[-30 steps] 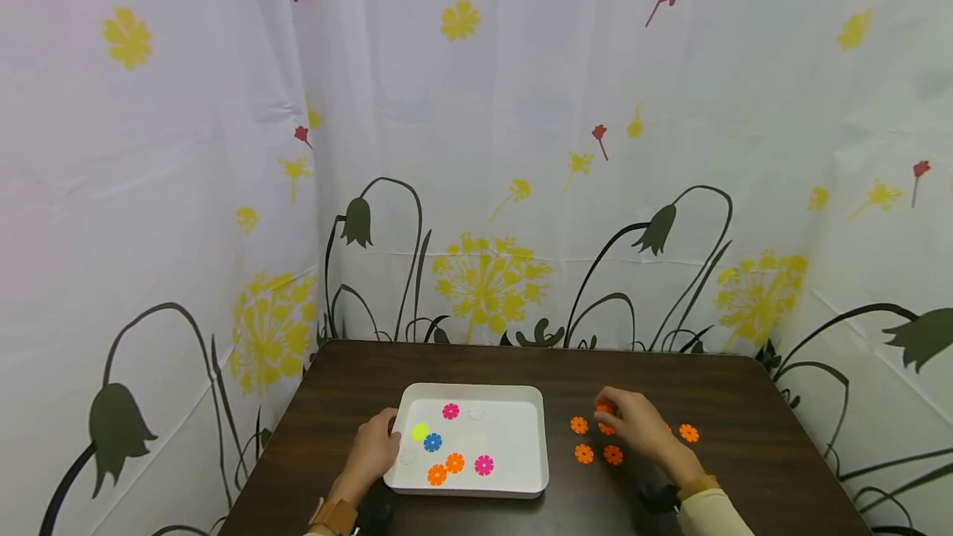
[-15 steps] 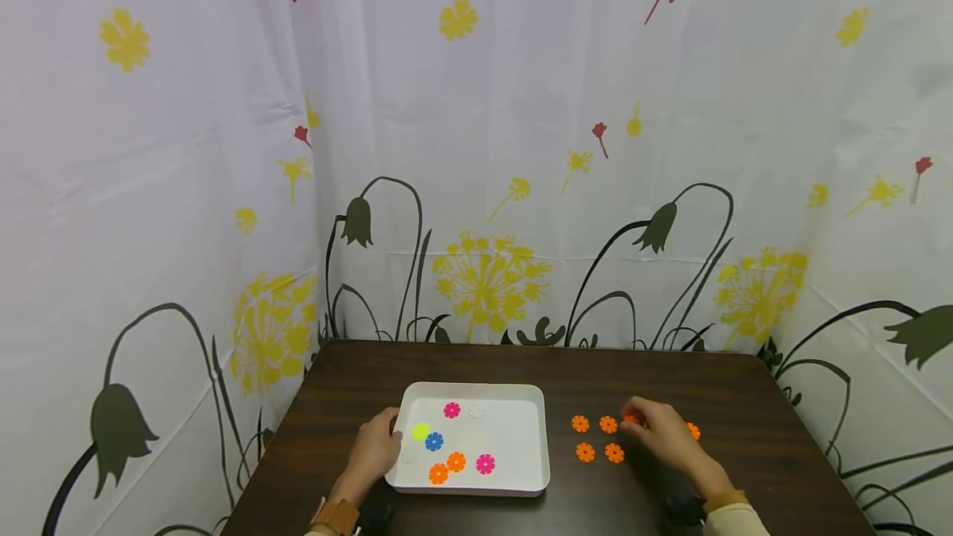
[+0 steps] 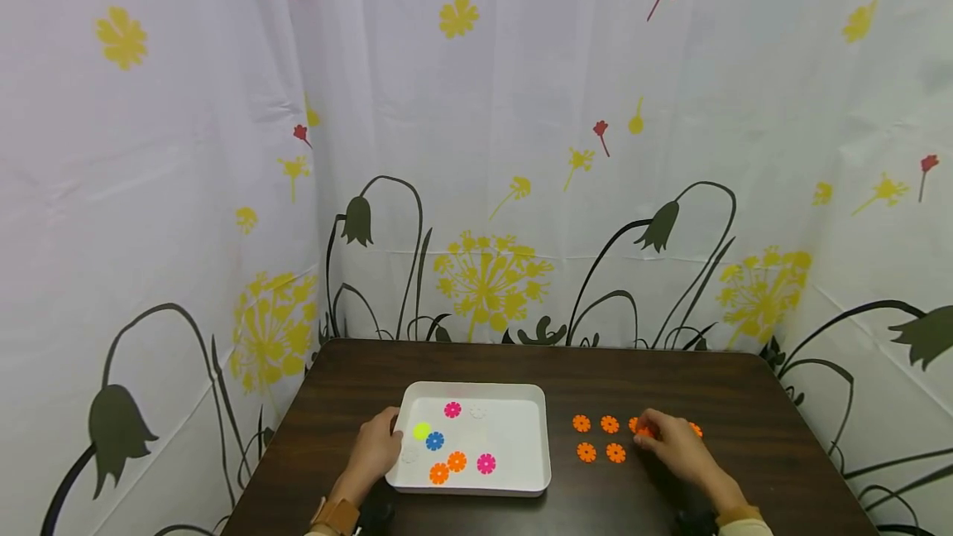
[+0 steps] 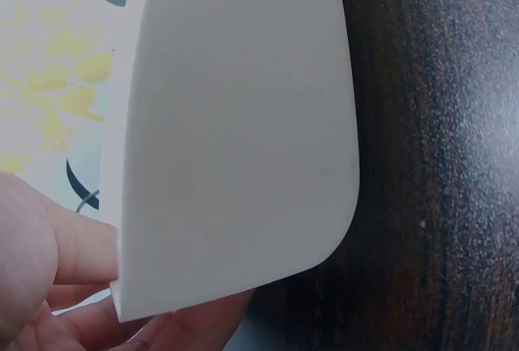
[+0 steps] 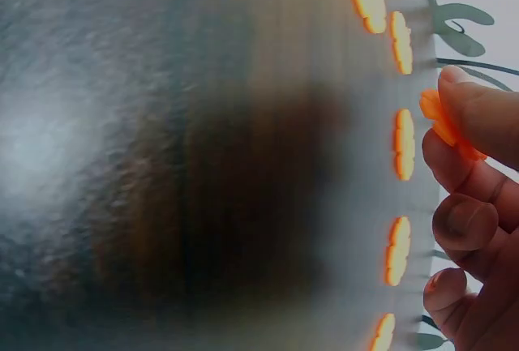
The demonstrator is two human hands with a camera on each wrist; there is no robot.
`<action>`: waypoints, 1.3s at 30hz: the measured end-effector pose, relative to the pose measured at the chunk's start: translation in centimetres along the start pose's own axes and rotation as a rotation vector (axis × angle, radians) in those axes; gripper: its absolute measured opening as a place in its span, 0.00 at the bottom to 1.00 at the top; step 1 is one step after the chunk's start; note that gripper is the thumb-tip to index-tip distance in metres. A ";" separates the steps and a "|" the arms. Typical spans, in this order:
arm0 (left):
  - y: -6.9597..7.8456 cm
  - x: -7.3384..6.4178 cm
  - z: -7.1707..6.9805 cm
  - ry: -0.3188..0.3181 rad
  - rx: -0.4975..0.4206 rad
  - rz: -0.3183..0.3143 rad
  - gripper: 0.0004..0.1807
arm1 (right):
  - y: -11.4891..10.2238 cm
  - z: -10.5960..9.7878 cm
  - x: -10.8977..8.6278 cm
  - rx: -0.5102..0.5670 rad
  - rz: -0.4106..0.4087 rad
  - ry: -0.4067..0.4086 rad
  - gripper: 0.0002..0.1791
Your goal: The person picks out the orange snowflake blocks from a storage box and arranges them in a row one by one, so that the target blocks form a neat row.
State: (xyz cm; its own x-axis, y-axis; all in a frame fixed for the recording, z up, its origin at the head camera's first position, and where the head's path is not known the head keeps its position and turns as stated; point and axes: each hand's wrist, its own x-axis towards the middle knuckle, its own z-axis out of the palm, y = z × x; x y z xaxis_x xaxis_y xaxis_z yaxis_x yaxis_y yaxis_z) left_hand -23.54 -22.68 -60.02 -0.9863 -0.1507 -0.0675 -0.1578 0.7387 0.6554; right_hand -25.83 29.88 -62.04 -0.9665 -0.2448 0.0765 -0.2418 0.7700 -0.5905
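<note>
Since a second ago, the right hand (image 3: 676,447) has slid rightward over the table (image 3: 476,362), and the disc it carries has gone with it. We count six orange discs (image 3: 586,452) lying on the table in the head view, some perhaps hidden behind the hand. Inside the white tray (image 3: 514,428) we count eight more: two pink, two orange, one blue, one yellow, two whitish. We see the held disc (image 5: 434,108) pinched between thumb and forefinger, its edge jutting past them, the other fingers curled. It is bright orange and thin, with a scalloped rim. The left hand (image 3: 376,447) grips the tray's left side, thumb and fingers closed about its wall.
</note>
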 end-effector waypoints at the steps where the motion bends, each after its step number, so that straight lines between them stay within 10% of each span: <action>1: 0.0 0.0 0.0 0.000 0.003 -0.001 0.23 | 0.1 0.1 0.0 -0.002 0.003 -0.006 0.07; 39: -0.2 0.2 0.1 -0.010 0.006 -0.015 0.23 | 1.0 1.3 -1.1 -0.042 0.040 0.028 0.09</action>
State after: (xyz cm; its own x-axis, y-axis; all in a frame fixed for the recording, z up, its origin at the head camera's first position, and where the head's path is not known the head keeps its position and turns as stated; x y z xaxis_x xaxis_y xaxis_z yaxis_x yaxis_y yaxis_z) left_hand -23.69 -22.77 -60.29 -0.9843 -0.1550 -0.0845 -0.1723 0.7402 0.6499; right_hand -24.93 30.11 -63.72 -0.9773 -0.1977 0.0763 -0.2060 0.8027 -0.5596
